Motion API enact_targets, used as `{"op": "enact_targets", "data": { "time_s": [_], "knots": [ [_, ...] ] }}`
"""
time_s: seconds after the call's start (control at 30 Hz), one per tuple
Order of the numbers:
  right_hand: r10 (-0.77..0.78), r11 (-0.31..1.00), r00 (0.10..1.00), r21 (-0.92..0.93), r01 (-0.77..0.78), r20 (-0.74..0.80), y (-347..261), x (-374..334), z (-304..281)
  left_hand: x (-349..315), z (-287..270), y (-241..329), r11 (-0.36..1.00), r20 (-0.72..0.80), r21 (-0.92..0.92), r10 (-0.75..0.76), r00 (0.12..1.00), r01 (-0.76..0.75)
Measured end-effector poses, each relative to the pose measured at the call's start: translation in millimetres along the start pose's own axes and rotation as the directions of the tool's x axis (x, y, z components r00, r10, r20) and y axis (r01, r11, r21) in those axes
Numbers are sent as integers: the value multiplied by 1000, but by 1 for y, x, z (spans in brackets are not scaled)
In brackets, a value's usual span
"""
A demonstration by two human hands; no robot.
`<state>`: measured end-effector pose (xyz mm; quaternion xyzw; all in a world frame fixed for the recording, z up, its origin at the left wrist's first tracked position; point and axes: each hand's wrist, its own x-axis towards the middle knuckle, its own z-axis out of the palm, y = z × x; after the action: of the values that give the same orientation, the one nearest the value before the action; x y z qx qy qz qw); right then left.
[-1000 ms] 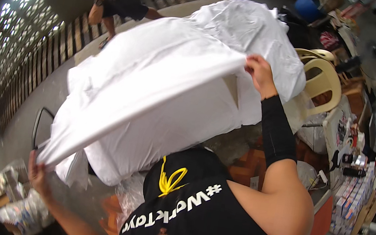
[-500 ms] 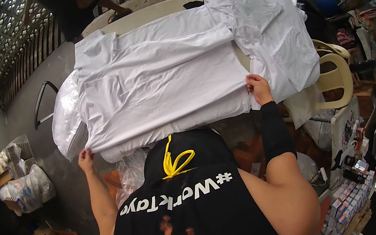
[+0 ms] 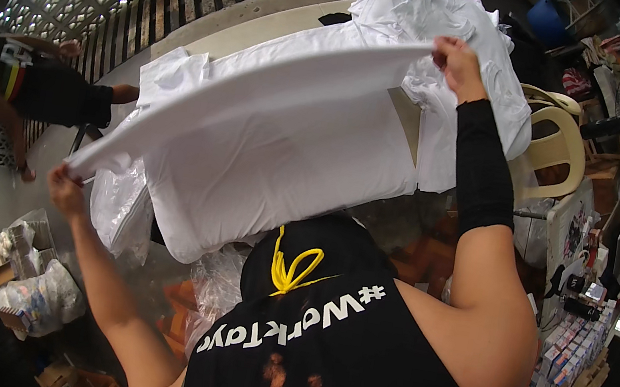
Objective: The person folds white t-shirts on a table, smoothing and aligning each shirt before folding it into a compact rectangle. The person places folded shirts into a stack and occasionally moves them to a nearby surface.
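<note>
A white shirt [image 3: 279, 79] is stretched in the air between my two hands, bowed and a little blurred. At its left end my left hand [image 3: 67, 193] pinches a corner, out past the table's left side. My right hand [image 3: 458, 61] is closed on the far right end, raised in front of the heaped shirts. Beneath the lifted cloth, more white fabric [image 3: 290, 166] lies spread fairly smooth. Heaped white shirts [image 3: 427, 16] cover the far right of the pale table [image 3: 275, 28].
A cream plastic chair [image 3: 567, 157] stands right of the table. Clear plastic wrapping [image 3: 121, 208] hangs at the table's left end. Another person [image 3: 58, 93] is at the far left. Stacked small boxes [image 3: 573, 349] stand at the right; a plastic-wrapped bundle [image 3: 41, 301] sits lower left.
Both hands have lifted the shirt's near edge up off the pile; the right moved away from me, the left outward and up. The other person shows farther left.
</note>
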<state>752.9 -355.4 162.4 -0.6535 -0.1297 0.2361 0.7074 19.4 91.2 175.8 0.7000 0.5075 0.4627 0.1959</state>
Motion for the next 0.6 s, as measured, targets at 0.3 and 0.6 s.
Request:
{"op": "enact_targets", "data": {
  "time_s": [0.3, 0.6],
  "knots": [
    [-178, 962, 980, 196, 192, -85, -40, -64, -27, -3, -88, 66, 909, 92, -395, -102, 991, 130],
    [290, 839, 948, -441, -318, -133, 166, -152, -52, -199, -40, -85, 844, 286, -38, -504, 815, 536]
  ]
}}
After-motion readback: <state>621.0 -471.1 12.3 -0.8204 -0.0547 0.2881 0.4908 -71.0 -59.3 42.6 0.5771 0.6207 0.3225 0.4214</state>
